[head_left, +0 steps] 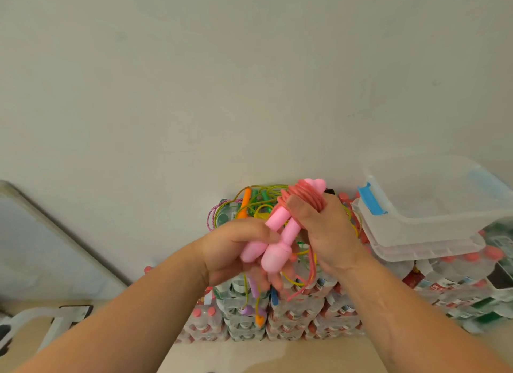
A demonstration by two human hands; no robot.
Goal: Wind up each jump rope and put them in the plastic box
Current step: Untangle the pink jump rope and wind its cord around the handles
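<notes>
The right hand (330, 233) has its grip clamped on the pink jump rope (277, 250), thumb pressed over the pink cord (305, 197) coiled round the two handles' far ends. The left hand (233, 250) has its grip curled round the handles' near ends, its lower fingers blurred. Just beyond the hands, a tangle of other jump ropes (249, 203) lies on packs of bottled water (294, 317), and the clear plastic box (416, 233) sits on the packs to the right.

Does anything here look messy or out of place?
Yes: the unwound jump ropes lie tangled atop stacked water-bottle packs, with purple and orange handles dangling over the edge. The pink rope, gripped by the right hand, trails a loose end.
</notes>
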